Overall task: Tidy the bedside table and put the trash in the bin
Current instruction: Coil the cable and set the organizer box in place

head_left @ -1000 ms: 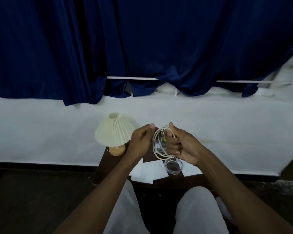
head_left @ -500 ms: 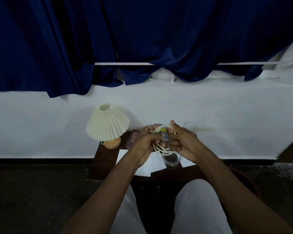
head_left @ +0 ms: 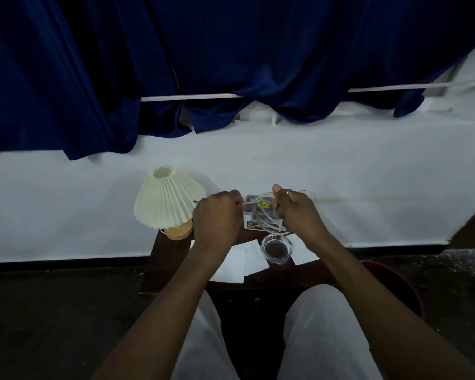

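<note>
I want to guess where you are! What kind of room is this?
Probably a bedroom. A cream pleated-shade lamp stands on a small dark wooden bedside table against the white wall, and long dark blue curtains hang above.

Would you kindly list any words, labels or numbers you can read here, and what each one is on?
No text can be read.
White box behind the coiled cable: a yellow label and a dark printed strip, both too small and blurred to read.
White papers on the bedside table: no print visible.
</note>
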